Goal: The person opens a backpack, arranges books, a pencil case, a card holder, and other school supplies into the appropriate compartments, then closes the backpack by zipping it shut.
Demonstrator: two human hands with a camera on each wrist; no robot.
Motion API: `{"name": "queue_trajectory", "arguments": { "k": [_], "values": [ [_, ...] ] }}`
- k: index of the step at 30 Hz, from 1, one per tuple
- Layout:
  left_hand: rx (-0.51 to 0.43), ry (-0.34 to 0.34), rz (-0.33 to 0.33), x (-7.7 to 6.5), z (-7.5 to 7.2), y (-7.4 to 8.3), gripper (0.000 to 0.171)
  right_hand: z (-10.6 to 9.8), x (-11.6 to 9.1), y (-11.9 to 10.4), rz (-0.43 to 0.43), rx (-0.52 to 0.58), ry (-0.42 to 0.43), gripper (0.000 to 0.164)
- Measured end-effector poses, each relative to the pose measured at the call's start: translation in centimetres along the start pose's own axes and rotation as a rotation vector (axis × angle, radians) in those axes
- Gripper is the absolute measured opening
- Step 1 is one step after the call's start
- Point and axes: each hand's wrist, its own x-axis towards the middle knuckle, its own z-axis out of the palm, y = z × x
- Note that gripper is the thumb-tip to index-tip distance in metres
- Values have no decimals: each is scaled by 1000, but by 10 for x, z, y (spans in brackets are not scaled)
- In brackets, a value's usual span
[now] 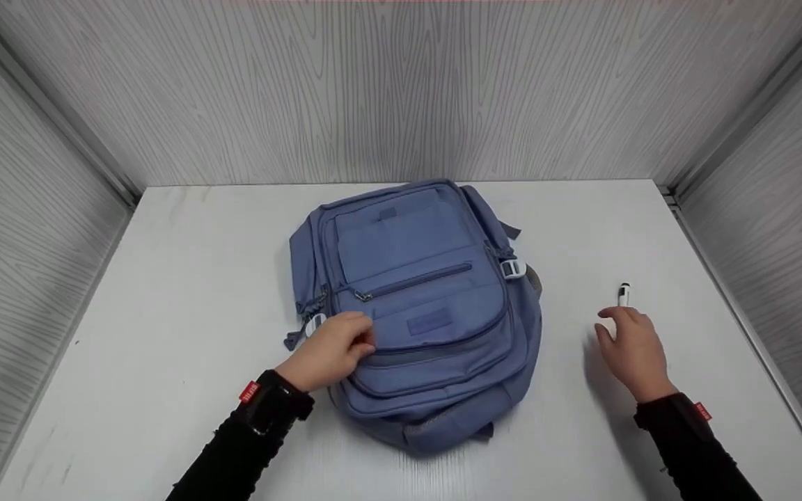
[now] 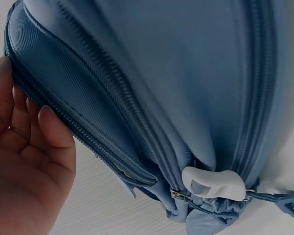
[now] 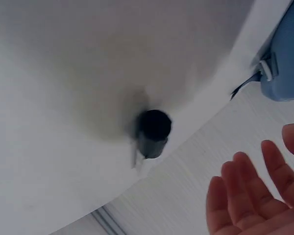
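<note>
A blue backpack point(image 1: 422, 285) lies front side up in the middle of the white table. At its left front edge, my left hand point(image 1: 335, 351) pinches the zippered rim of the front pocket point(image 2: 63, 107) between thumb and fingers. That pocket's zipper gapes in the left wrist view, showing ribbed lining. To the right of the bag, my right hand point(image 1: 634, 351) hovers with loosely bent fingers and holds nothing. Just beyond its fingertips is a white marker with a black end point(image 1: 624, 293), partly hidden by the hand. In the right wrist view the marker's dark end point(image 3: 154, 129) shows beside the fingers.
White buckles point(image 1: 513, 268) and dark straps point(image 1: 510, 230) stick out at both sides of the backpack. Grey wood-grain panels point(image 1: 401, 90) enclose the table at the back, left and right.
</note>
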Motion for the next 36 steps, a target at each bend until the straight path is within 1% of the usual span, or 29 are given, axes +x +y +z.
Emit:
{"name": "queue_trajectory", "arguments": {
  "k": [2,4,6,8,10,15,18,22,24,27,29,30,32,34,36],
  "values": [
    [-11,-3,-8,2,-3,1,17,-2,1,9,85,-37,-23,25],
    [-11,10,-14,3,-6,4,15,-4,2,16,169,-69,-62,33],
    [-7,49,-18,6,-10,6,15,-6,3,21,246,-87,-114,40],
    [-10,108,-19,9,-16,8,14,-8,3,26,299,-98,-178,47],
    [-15,179,-19,12,-24,11,13,-9,3,29,328,-103,-234,48],
    [-58,353,-42,23,-43,16,10,-9,1,35,354,-97,-322,39],
    [-85,434,-71,29,-50,15,8,-8,1,34,356,-95,-348,35],
    [-115,520,-111,37,-56,12,7,-6,2,34,348,-99,-361,30],
    [-123,555,-133,41,-57,10,8,-6,3,34,357,-97,-366,27],
    [-147,586,-183,46,-60,9,9,-9,5,32,373,-83,-365,24],
    [-164,608,-216,49,-61,7,10,-11,7,27,363,-65,-346,22],
    [-171,619,-232,50,-62,6,9,-14,8,22,342,-57,-324,22],
    [-190,634,-259,51,-63,4,9,-19,9,8,274,-38,-254,22],
    [-194,647,-271,52,-63,3,8,-28,10,-12,189,-20,-178,21],
    [-199,652,-274,53,-63,2,8,-39,10,-38,98,-13,-104,19]
  ]
}}
